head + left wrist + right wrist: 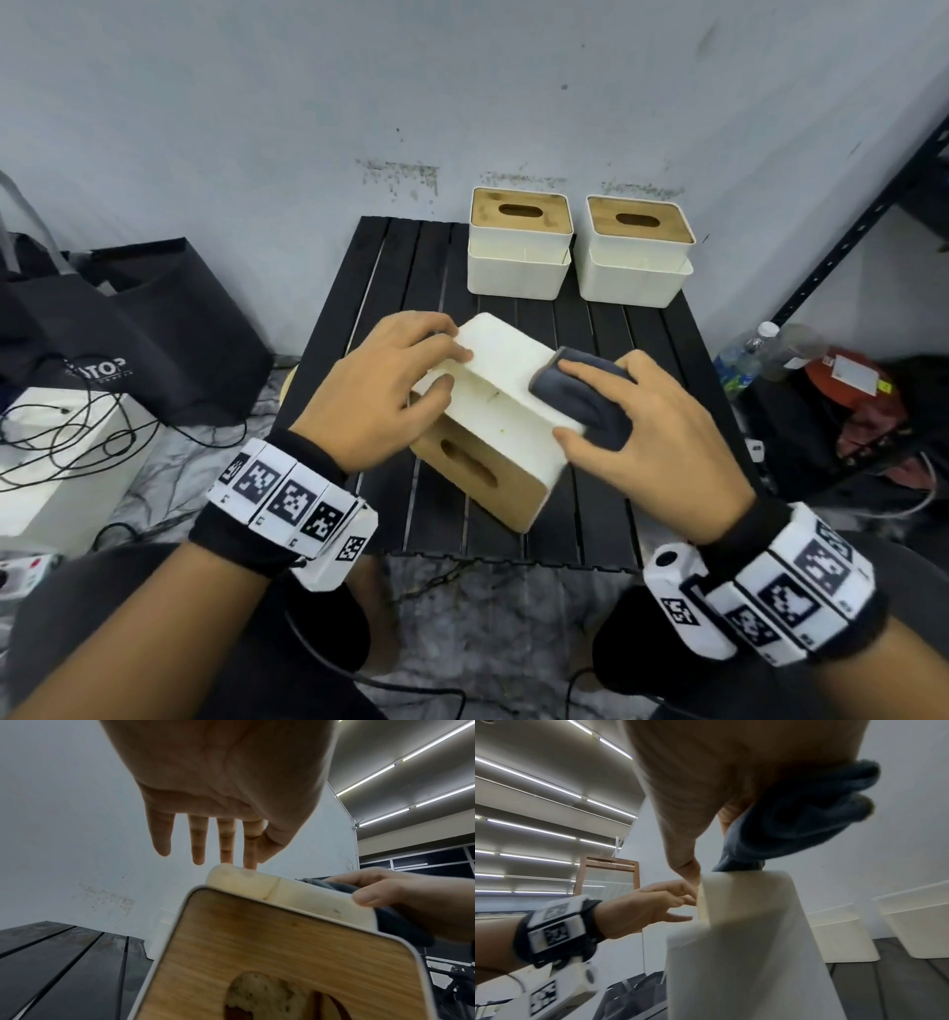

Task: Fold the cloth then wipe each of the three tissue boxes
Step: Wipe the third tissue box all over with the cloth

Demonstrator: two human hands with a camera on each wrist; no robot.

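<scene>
On tipped box (pixel 493 411): right hand (pixel 652 426) grips cloth (pixel 575 406); left hand (pixel 375 395) touches.

Dark grey cloth (pixel 580 406), white box (pixel 493 390)

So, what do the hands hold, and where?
Right hand grips the folded cloth from above; left hand only presses the tipped tissue box at its far corner.

Ceiling strip lights (pixel 437 742) are glowing evenly. Edges are bending, and the near tissue box (pixel 744 943) is blurring.
</scene>
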